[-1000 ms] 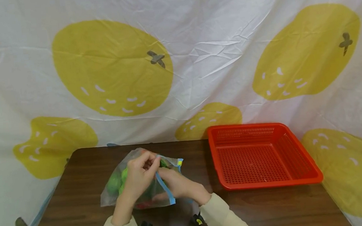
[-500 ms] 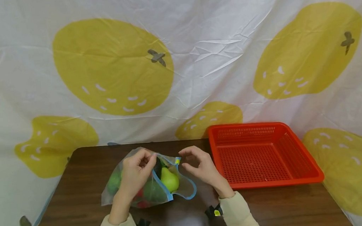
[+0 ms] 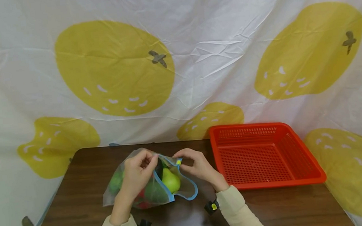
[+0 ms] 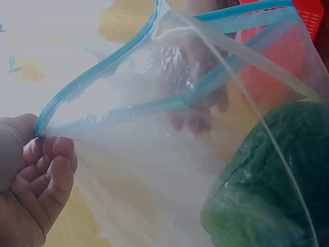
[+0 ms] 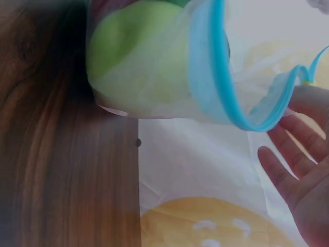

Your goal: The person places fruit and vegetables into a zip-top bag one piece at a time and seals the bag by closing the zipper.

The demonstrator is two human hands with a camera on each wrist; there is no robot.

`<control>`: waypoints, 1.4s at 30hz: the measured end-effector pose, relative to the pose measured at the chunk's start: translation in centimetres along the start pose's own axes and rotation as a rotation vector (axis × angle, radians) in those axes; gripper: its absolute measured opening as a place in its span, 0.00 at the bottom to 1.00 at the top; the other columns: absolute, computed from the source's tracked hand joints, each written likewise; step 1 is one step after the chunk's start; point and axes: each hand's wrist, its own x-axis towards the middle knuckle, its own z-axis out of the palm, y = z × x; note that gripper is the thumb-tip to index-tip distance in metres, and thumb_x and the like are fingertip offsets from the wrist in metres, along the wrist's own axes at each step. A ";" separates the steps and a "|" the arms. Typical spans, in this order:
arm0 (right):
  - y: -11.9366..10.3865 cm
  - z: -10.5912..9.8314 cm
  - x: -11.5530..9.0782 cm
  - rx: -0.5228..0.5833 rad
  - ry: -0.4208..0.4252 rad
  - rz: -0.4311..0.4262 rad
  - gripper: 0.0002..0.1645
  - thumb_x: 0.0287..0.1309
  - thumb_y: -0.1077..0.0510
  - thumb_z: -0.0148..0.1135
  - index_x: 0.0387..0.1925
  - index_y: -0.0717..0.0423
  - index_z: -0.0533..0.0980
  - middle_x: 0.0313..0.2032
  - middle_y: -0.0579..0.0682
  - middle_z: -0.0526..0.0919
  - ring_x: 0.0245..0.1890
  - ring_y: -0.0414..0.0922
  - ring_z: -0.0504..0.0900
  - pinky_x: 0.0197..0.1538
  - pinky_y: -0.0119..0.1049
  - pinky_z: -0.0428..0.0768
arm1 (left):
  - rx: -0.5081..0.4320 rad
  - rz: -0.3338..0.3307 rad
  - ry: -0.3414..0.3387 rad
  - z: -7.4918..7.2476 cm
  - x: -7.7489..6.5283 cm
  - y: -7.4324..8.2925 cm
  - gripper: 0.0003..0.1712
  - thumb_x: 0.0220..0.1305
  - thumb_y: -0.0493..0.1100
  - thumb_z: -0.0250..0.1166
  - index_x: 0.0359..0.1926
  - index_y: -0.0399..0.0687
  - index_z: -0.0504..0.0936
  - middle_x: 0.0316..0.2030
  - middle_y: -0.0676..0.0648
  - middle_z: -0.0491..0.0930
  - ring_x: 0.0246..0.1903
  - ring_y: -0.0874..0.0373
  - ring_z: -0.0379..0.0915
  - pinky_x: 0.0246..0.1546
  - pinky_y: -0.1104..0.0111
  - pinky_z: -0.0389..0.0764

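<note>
A clear plastic zip bag [image 3: 192, 194] with a blue-edged mouth lies on the table, mouth spread to the right. Inside it are a green pear [image 3: 171, 181], a dark green wrinkled item [image 4: 277, 180] and some red pieces partly hidden by my left arm. My left hand [image 3: 137, 171] pinches the upper blue edge between thumb and fingers; the left wrist view shows the film stretched from this grip. At the far corner of the mouth, beside the yellow slider [image 3: 178, 161], my right hand [image 3: 199, 165] pinches the edge with thumb and index finger, other fingers loose.
A red perforated plastic basket [image 3: 301, 181] stands right of the bag on the dark wooden table [image 3: 78, 192]. Behind the table hangs a white cloth [image 3: 205, 18] printed with large yellow fruit.
My right hand has come out of the bag's mouth, moved right, and taken hold of the corner by the slider. The pear is now uncovered. My left hand keeps its pinch.
</note>
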 end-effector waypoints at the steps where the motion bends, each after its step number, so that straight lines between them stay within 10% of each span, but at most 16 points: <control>1: -0.4 -0.1 0.1 0.007 0.002 -0.013 0.21 0.43 0.79 0.63 0.43 0.68 0.76 0.40 0.61 0.80 0.41 0.55 0.79 0.43 0.49 0.78 | -0.001 -0.002 0.000 0.0 0.0 0.0 0.16 0.45 0.17 0.62 0.18 0.37 0.70 0.11 0.48 0.69 0.09 0.67 0.60 0.10 0.78 0.63; 8: -1.5 0.0 0.6 0.039 0.020 -0.078 0.16 0.43 0.79 0.63 0.38 0.70 0.77 0.38 0.64 0.80 0.39 0.56 0.80 0.45 0.40 0.79 | 0.001 -0.013 0.002 0.0 0.1 0.1 0.15 0.45 0.17 0.62 0.18 0.37 0.70 0.11 0.48 0.69 0.08 0.68 0.59 0.08 0.78 0.62; 15: -0.7 0.6 0.4 0.044 0.086 -0.166 0.13 0.40 0.79 0.65 0.31 0.66 0.79 0.36 0.65 0.81 0.39 0.59 0.79 0.43 0.39 0.80 | -0.008 -0.018 0.015 0.5 -1.5 -3.6 0.15 0.50 0.22 0.64 0.19 0.43 0.72 0.12 0.53 0.70 0.09 0.71 0.61 0.08 0.79 0.63; 27: -1.4 -0.1 0.6 0.195 0.171 -0.164 0.13 0.36 0.82 0.64 0.26 0.67 0.77 0.31 0.66 0.81 0.35 0.59 0.81 0.40 0.38 0.81 | 0.056 0.031 0.045 -0.9 -0.9 -3.4 0.15 0.47 0.20 0.63 0.19 0.42 0.71 0.12 0.53 0.68 0.11 0.69 0.58 0.10 0.79 0.61; 36: -4.5 -0.8 1.9 0.222 0.316 0.007 0.10 0.42 0.83 0.58 0.26 0.70 0.74 0.25 0.65 0.80 0.23 0.41 0.80 0.25 0.31 0.79 | 0.153 -0.066 -0.006 -3.5 0.1 -2.9 0.13 0.50 0.24 0.66 0.21 0.42 0.74 0.14 0.55 0.69 0.13 0.68 0.60 0.14 0.79 0.63; 42: -7.4 -1.1 3.2 0.152 0.440 0.143 0.08 0.40 0.81 0.59 0.23 0.70 0.74 0.22 0.62 0.80 0.22 0.32 0.75 0.24 0.24 0.75 | 0.164 -0.284 -0.125 -5.7 -0.6 -0.8 0.08 0.54 0.31 0.68 0.32 0.42 0.77 0.22 0.53 0.75 0.19 0.66 0.69 0.20 0.77 0.72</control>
